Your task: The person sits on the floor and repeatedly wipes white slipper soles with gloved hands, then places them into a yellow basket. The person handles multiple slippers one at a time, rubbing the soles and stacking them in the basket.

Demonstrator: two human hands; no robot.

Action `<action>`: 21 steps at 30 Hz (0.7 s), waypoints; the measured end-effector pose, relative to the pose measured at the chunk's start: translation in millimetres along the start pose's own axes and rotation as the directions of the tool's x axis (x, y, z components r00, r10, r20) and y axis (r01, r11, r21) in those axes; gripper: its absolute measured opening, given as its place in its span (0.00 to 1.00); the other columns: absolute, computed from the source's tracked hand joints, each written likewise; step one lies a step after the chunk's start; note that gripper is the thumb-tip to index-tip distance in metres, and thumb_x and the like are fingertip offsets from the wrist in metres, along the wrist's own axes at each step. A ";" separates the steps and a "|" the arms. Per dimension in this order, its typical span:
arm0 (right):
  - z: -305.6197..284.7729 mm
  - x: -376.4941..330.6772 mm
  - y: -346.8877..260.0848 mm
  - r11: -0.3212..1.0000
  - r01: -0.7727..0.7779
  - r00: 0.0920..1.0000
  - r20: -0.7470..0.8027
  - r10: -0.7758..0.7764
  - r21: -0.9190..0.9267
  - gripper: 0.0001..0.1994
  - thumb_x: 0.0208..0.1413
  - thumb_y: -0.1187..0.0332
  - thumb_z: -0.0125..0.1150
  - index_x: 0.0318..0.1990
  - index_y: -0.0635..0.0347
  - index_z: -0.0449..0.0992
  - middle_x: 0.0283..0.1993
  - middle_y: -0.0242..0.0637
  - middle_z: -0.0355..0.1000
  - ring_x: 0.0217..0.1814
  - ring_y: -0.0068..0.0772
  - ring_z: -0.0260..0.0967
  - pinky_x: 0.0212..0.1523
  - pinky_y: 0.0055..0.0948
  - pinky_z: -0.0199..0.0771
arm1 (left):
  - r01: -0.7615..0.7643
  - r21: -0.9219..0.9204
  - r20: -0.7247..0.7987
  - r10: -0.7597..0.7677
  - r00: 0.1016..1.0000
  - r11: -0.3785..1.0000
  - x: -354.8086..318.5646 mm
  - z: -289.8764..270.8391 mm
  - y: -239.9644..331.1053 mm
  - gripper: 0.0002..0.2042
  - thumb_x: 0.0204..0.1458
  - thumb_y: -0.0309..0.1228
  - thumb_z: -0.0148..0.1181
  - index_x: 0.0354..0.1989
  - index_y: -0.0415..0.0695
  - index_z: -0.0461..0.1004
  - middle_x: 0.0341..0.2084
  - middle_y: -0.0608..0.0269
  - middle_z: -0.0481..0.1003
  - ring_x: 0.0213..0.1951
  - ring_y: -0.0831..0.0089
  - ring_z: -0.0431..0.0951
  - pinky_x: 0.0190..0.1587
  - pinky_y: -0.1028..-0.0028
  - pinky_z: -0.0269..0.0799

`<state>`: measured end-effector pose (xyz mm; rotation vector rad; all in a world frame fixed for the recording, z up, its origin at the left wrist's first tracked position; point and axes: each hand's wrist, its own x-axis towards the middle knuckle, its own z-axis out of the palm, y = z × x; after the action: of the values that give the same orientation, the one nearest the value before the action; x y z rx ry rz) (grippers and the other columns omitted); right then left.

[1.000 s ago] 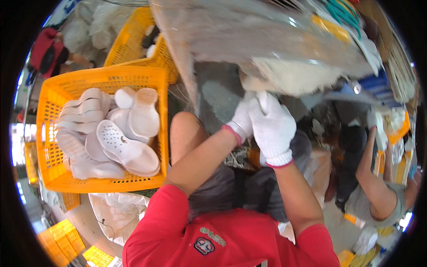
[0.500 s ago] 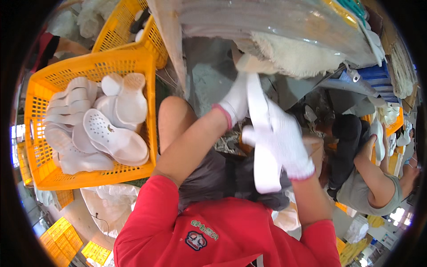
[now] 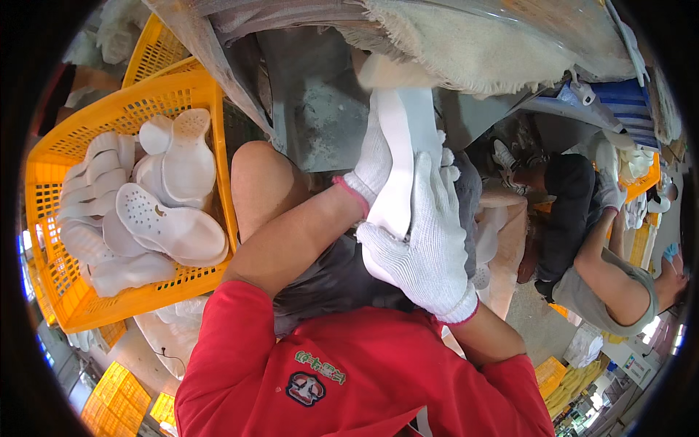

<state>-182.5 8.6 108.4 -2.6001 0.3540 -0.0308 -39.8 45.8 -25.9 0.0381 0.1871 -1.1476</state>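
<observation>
Between my two white-gloved hands is a white shoe sole (image 3: pixel 410 131), its long side edge facing up. The far end meets a pale round wheel (image 3: pixel 397 71), blurred as if spinning, under the bench cover. My left hand (image 3: pixel 374 156) grips the sole along its left side, mostly hidden behind it. Wrapped round the near end and right side is my right hand (image 3: pixel 424 244), thumb across the left and fingers along the right.
A yellow crate (image 3: pixel 65 309) with several white soles (image 3: pixel 171 222) stands at my left. Ragged cloth (image 3: pixel 480 54) hangs over the bench edge around the wheel. Farther right sits another person (image 3: pixel 608 280) beside a yellow crate (image 3: pixel 641 178). More white pieces (image 3: pixel 489 237) lie by my right knee.
The sole has turned in my hands and now points at the wheel. My right hand has slid down to its near end. The whole view has shifted slightly.
</observation>
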 end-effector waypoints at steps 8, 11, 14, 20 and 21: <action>-12.4 17.7 -0.8 0.995 0.102 0.994 0.034 -0.102 0.000 0.48 0.51 0.52 0.84 0.73 0.71 0.67 0.74 0.65 0.69 0.79 0.71 0.64 0.76 0.55 0.68 | -0.181 0.053 0.091 0.176 0.980 0.982 28.6 7.0 45.0 0.34 0.72 0.65 0.40 0.61 0.44 0.73 0.47 0.47 0.79 0.44 0.42 0.81 0.48 0.36 0.79; -15.6 29.0 5.4 0.986 0.164 0.975 -0.151 -0.165 -0.018 0.42 0.46 0.54 0.87 0.66 0.67 0.74 0.62 0.60 0.78 0.65 0.66 0.77 0.66 0.53 0.78 | -0.219 0.159 -0.289 0.257 0.922 0.963 39.4 -0.2 43.8 0.38 0.68 0.69 0.39 0.61 0.45 0.74 0.44 0.48 0.78 0.42 0.45 0.80 0.46 0.40 0.80; -10.0 63.3 15.1 0.991 0.125 0.965 -0.239 -0.110 0.049 0.31 0.47 0.55 0.86 0.54 0.62 0.80 0.43 0.50 0.83 0.44 0.56 0.85 0.46 0.47 0.85 | -0.337 0.228 0.021 0.341 0.940 0.914 53.1 -12.6 45.6 0.41 0.65 0.74 0.39 0.61 0.45 0.73 0.39 0.47 0.79 0.38 0.47 0.82 0.45 0.47 0.81; -6.9 94.0 13.4 0.991 0.103 0.957 -0.263 -0.123 -0.090 0.22 0.49 0.54 0.82 0.47 0.54 0.84 0.35 0.45 0.82 0.36 0.53 0.83 0.40 0.47 0.85 | -0.171 0.123 -0.124 0.186 0.975 0.978 35.5 -16.4 52.7 0.25 0.75 0.44 0.43 0.65 0.37 0.74 0.54 0.44 0.84 0.54 0.47 0.87 0.65 0.53 0.83; -7.7 89.2 12.2 0.986 0.108 0.958 -0.253 -0.137 -0.124 0.22 0.48 0.54 0.82 0.47 0.53 0.84 0.35 0.44 0.82 0.36 0.52 0.83 0.40 0.47 0.85 | -0.128 0.165 -0.099 0.146 0.984 0.978 25.2 -12.0 49.9 0.21 0.77 0.39 0.42 0.62 0.38 0.77 0.54 0.47 0.84 0.53 0.50 0.87 0.61 0.55 0.84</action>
<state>-100.0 -28.2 105.1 -2.7284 0.2925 -0.4113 14.0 45.1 -45.2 0.2522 0.1878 -1.0207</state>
